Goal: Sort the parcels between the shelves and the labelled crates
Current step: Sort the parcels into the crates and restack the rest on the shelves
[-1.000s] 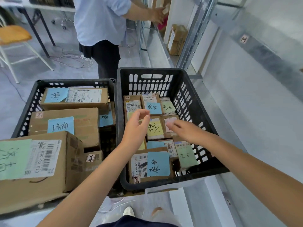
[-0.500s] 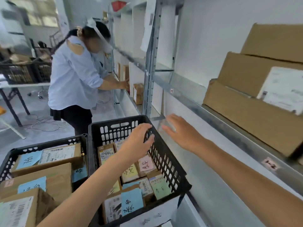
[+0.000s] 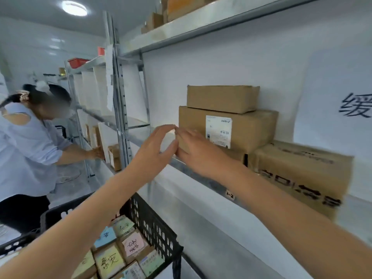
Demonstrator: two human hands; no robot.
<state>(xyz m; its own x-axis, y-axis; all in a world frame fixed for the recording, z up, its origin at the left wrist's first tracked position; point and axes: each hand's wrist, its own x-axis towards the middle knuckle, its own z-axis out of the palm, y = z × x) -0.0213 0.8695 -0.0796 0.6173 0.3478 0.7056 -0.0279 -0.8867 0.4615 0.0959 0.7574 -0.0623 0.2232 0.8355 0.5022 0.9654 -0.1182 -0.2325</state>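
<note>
Up from the crate (image 3: 157, 228) now — both hands, left hand (image 3: 155, 150) and right hand (image 3: 193, 150), fingers loosely spread, empty, reaching the shelf (image 3: 201, 174) stack's middle parcel (image 3: 247, 131) — next pick, likely.

Matt brown cardboard box (image 3: 241, 135) beyond the fingertips (image 3: 171, 127), bearing a smooth white paper label (image 3: 218, 131). Shelf (image 3: 201, 174) beneath: dull grey metal. Crate (image 3: 159, 230) below: black perforated plastic.

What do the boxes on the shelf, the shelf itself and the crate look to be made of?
Boxes: matte brown cardboard, by the creased edges and stuck-on label. Shelf: likely galvanised steel, dull grey sheen. Crate: black moulded plastic, by its lattice walls.
</note>
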